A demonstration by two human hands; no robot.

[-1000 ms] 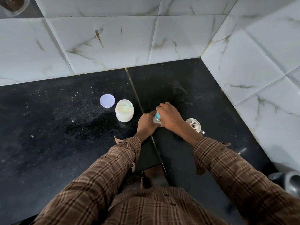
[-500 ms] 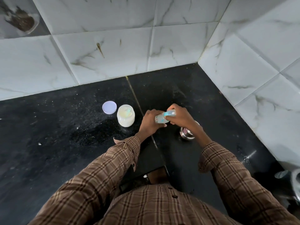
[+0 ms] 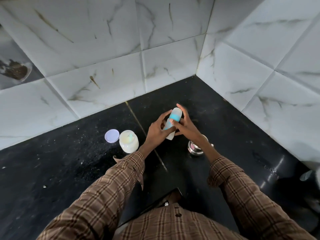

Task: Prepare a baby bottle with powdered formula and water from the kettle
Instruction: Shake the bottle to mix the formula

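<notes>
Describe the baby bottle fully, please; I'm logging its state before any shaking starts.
The baby bottle is a pale, translucent plastic cylinder with a turquoise collar and a clear domed cap on top. It is lifted off the black counter, tilted with the cap away from the person. The left hand grips its lower body; the right hand holds it near the collar. Its contents cannot be made out.

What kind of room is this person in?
Most likely a kitchen. There is a black stone countertop set into a corner of white marble-look wall tiles, and on it stand an open jar of pale powder and a small shiny steel pot.
</notes>
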